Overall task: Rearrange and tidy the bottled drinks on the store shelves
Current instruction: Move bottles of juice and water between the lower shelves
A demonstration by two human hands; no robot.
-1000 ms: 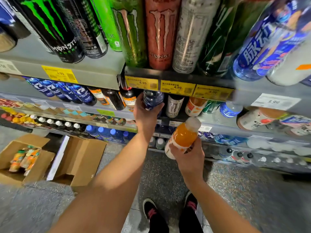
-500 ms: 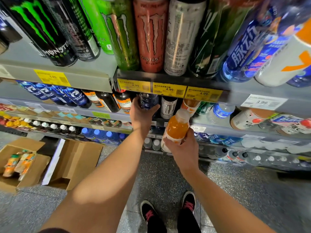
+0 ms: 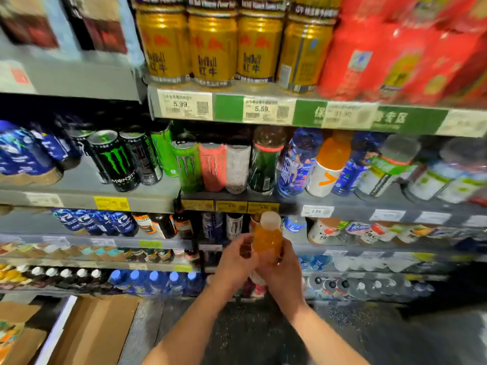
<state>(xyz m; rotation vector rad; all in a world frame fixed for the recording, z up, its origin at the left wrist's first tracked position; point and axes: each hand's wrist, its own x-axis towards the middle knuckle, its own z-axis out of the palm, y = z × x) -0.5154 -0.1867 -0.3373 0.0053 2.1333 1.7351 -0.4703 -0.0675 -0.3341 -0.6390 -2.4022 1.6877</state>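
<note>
In front of the drink shelves (image 3: pixel 168 200), mid-restock: orange juice bottle (image 3: pixel 267 239) held upright, white cap up, right hand (image 3: pixel 283 270) wrapped round its base, left hand (image 3: pixel 233 262) cupping its side; next, probably slotted beside the matching bottle (image 3: pixel 330 164).

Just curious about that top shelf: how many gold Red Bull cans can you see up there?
4, in a row on the top shelf: far left, second, third, rightmost beside the red packs. More may stand hidden behind.
</note>
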